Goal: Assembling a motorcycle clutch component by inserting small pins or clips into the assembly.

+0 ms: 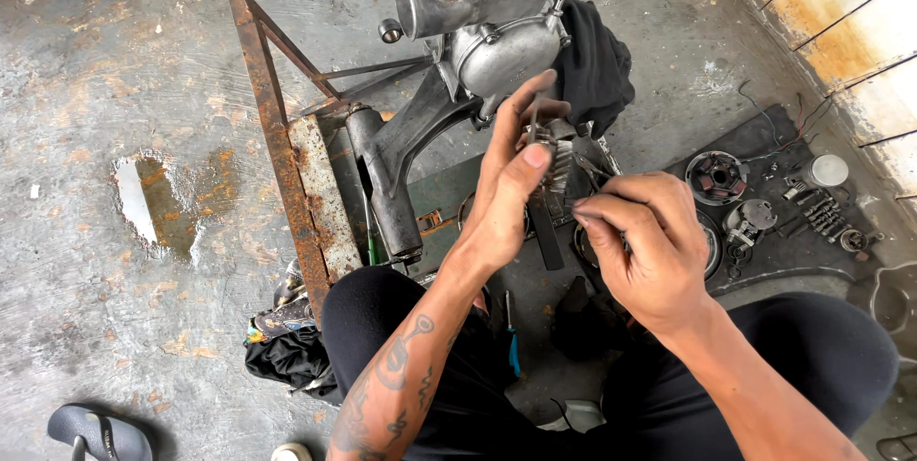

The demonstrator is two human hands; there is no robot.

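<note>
Left hand (511, 189) grips a toothed gear cluster (556, 157) upright w/ fingers wrapped round it, steadying it so right hand (642, 246), fingertips pinched, can probably work a thin tool (590, 170) at the teeth, engine case (497, 45) behind.

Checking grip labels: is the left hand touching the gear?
Touching. The head view shows the left hand wrapped around the gear, thumb pressed on its toothed face with no gap. The right hand is beside it.
</note>
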